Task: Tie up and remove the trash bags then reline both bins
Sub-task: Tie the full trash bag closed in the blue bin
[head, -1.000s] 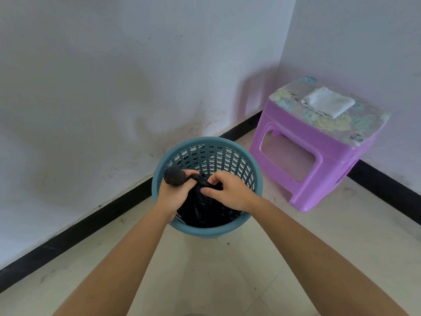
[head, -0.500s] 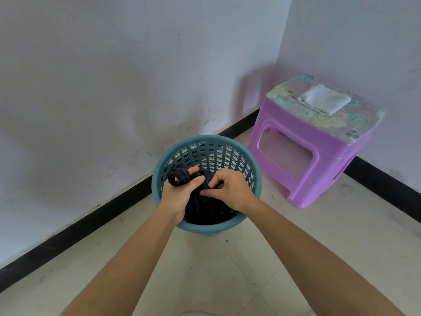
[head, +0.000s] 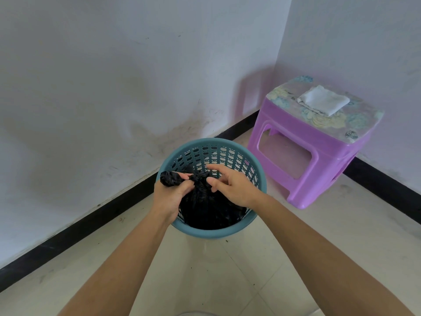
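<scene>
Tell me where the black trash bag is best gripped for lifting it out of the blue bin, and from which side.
Grip the gathered neck of the black trash bag, from above. It sits at rim height, where the left hand holds its bunched end; the blue bin walls off the bag's body on every side.

The bag [head: 205,208] is largely hidden by the bin [head: 211,232] (contents unseen); a pale rim [head: 196,314] is cut off below.

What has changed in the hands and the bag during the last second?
The right hand has opened: its fingers, before curled on the neck of the black bag, now stretch out. The left hand still grips its twisted end; the bag stays in the blue bin.
</scene>
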`<action>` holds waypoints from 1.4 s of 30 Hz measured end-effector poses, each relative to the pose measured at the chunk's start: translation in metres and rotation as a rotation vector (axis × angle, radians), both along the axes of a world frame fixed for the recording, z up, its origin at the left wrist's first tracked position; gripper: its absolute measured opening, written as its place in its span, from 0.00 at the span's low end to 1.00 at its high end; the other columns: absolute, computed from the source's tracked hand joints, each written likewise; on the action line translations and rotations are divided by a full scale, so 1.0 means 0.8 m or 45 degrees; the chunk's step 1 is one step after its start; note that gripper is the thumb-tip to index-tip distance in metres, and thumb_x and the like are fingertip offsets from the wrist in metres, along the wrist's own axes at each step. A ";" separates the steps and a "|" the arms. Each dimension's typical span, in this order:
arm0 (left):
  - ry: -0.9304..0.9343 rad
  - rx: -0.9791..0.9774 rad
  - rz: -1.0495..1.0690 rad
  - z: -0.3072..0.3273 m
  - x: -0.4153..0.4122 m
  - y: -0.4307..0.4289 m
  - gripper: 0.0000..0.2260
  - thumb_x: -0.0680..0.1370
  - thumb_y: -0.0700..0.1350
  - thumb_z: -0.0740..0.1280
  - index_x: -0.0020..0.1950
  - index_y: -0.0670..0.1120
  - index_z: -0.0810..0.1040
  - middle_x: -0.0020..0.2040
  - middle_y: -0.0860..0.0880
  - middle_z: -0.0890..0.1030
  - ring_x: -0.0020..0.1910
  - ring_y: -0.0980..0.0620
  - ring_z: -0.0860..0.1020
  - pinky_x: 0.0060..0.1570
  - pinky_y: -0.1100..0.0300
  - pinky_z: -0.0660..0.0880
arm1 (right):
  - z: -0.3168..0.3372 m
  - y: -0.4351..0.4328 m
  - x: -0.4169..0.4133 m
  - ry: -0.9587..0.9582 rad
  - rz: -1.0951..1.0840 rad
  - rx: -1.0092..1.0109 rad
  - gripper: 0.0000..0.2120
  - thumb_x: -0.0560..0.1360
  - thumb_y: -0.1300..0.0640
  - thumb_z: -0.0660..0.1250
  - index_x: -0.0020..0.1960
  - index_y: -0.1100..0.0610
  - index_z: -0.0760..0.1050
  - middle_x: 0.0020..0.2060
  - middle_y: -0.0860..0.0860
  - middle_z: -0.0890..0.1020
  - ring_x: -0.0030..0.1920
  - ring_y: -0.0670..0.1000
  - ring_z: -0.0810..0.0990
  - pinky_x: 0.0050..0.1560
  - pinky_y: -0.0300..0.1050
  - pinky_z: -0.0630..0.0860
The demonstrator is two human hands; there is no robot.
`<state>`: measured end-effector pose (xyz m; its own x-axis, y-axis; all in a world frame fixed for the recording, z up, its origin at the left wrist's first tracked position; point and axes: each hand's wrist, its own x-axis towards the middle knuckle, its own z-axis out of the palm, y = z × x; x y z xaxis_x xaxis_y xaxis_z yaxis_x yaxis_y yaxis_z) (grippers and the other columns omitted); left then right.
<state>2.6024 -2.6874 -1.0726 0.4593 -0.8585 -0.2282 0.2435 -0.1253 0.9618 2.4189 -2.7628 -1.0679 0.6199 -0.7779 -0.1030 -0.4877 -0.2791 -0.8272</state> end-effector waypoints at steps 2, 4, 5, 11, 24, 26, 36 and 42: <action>0.024 -0.023 -0.039 0.002 0.000 0.000 0.13 0.71 0.28 0.72 0.35 0.46 0.82 0.46 0.43 0.86 0.49 0.46 0.85 0.46 0.59 0.80 | 0.004 -0.001 0.002 0.042 0.039 -0.129 0.16 0.80 0.44 0.63 0.68 0.42 0.72 0.38 0.43 0.85 0.40 0.40 0.80 0.48 0.36 0.75; 0.074 -0.039 -0.068 0.004 0.000 0.000 0.10 0.70 0.28 0.73 0.38 0.43 0.83 0.48 0.41 0.85 0.50 0.44 0.84 0.47 0.58 0.81 | 0.008 -0.002 0.004 0.086 0.041 -0.241 0.09 0.80 0.46 0.65 0.58 0.47 0.77 0.37 0.43 0.83 0.39 0.45 0.79 0.47 0.43 0.76; 0.113 -0.039 -0.069 0.005 0.000 0.000 0.08 0.69 0.28 0.73 0.40 0.41 0.83 0.49 0.40 0.85 0.51 0.43 0.84 0.47 0.58 0.81 | 0.009 -0.003 0.005 0.116 0.040 -0.284 0.07 0.80 0.47 0.65 0.55 0.48 0.77 0.38 0.43 0.81 0.39 0.48 0.79 0.46 0.45 0.76; 0.131 0.071 0.100 0.007 0.002 -0.007 0.04 0.70 0.31 0.75 0.42 0.38 0.84 0.44 0.41 0.86 0.48 0.42 0.85 0.44 0.59 0.81 | -0.003 -0.017 -0.010 0.502 0.002 -0.512 0.06 0.81 0.51 0.61 0.45 0.50 0.69 0.45 0.48 0.79 0.46 0.54 0.77 0.43 0.49 0.73; -1.397 0.029 0.198 0.054 0.017 -0.018 0.38 0.74 0.54 0.72 0.78 0.52 0.55 0.79 0.47 0.57 0.78 0.47 0.54 0.75 0.48 0.53 | -0.018 -0.016 -0.027 0.327 -0.050 -0.372 0.04 0.81 0.49 0.61 0.51 0.50 0.71 0.46 0.47 0.81 0.45 0.51 0.79 0.49 0.52 0.77; -1.743 -0.104 -0.075 0.051 0.005 -0.022 0.33 0.75 0.58 0.67 0.77 0.52 0.59 0.80 0.46 0.55 0.79 0.45 0.49 0.76 0.43 0.49 | -0.015 -0.015 -0.025 0.304 -0.054 -0.351 0.04 0.81 0.50 0.61 0.51 0.49 0.70 0.46 0.48 0.81 0.46 0.51 0.79 0.50 0.53 0.77; -1.751 0.369 -0.655 0.007 -0.006 -0.017 0.14 0.80 0.38 0.62 0.65 0.45 0.71 0.66 0.44 0.70 0.57 0.41 0.75 0.54 0.48 0.73 | -0.008 -0.004 -0.017 0.349 -0.046 -0.354 0.06 0.81 0.44 0.59 0.52 0.45 0.65 0.45 0.44 0.79 0.46 0.51 0.79 0.45 0.49 0.75; -1.479 0.190 -0.367 0.055 -0.004 -0.019 0.10 0.80 0.35 0.59 0.59 0.44 0.73 0.60 0.46 0.73 0.53 0.47 0.75 0.51 0.55 0.70 | 0.008 0.008 -0.013 0.482 -0.067 -0.429 0.36 0.70 0.30 0.65 0.70 0.47 0.63 0.61 0.47 0.76 0.61 0.51 0.74 0.55 0.53 0.76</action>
<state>2.5988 -2.7028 -1.0283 0.2521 -0.9637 0.0881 -0.8126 -0.1614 0.5600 2.4086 -2.7563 -1.0619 0.5466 -0.8358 -0.0510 -0.7566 -0.4669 -0.4578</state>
